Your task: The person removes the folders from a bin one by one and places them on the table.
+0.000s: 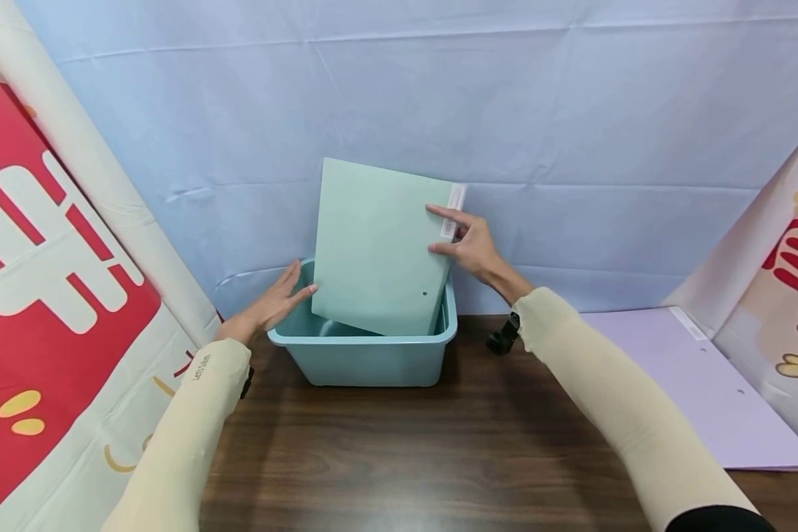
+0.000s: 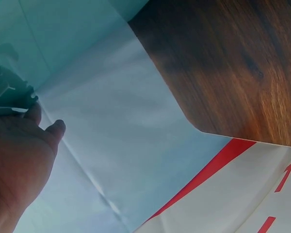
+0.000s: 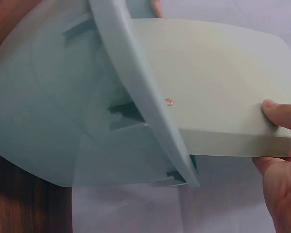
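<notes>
A pale green file box, with a white label on its upper right edge and a small hole low down, stands tilted inside a teal plastic basin. My right hand grips the box by its right edge, thumb and fingers on either side of its thickness, as the right wrist view shows. At the basin's left rim is my left hand, fingers extended and thumb pointing to the box's left edge. Whether the thumb touches the box I cannot tell. The box's lower end is partly hidden by the basin's front wall.
A flat lilac file with a white label and small holes lies on the brown wooden table at the right. A pale blue cloth hangs behind. Red and white printed cloth borders the left side.
</notes>
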The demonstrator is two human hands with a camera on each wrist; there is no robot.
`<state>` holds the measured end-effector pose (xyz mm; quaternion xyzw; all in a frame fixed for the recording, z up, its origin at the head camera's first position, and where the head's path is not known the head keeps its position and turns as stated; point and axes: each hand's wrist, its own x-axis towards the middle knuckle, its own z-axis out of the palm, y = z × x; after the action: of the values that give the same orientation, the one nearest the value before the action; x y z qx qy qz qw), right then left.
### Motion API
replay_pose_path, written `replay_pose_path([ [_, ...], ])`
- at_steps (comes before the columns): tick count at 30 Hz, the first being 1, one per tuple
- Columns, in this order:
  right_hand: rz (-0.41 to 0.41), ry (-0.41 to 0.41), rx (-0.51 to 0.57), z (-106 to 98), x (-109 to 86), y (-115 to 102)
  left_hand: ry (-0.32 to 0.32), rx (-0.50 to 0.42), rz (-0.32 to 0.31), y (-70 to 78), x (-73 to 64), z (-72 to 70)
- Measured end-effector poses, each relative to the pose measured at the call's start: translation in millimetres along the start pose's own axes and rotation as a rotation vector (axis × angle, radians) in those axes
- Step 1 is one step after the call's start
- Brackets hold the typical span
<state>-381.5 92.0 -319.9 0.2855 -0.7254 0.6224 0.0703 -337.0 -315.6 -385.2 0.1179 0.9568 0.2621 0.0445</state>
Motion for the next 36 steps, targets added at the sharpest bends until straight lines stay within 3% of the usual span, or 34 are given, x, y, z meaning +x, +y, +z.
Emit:
replay_pose_path([
  [9,-0.049,0.057,-0.003,-10,7.4,5,-0.018,0.03,-0.007,3.3,-2.8,-0.5],
  [30,-0.081,0.151,0.077,-40,9.3,-35,-0.044,0.178,-0.021,9.9,-3.1,-2.3],
  [36,-0.105,0.19,0.158,-48,5.8,-46,-0.047,0.204,-0.019,9.7,-2.8,-2.8],
])
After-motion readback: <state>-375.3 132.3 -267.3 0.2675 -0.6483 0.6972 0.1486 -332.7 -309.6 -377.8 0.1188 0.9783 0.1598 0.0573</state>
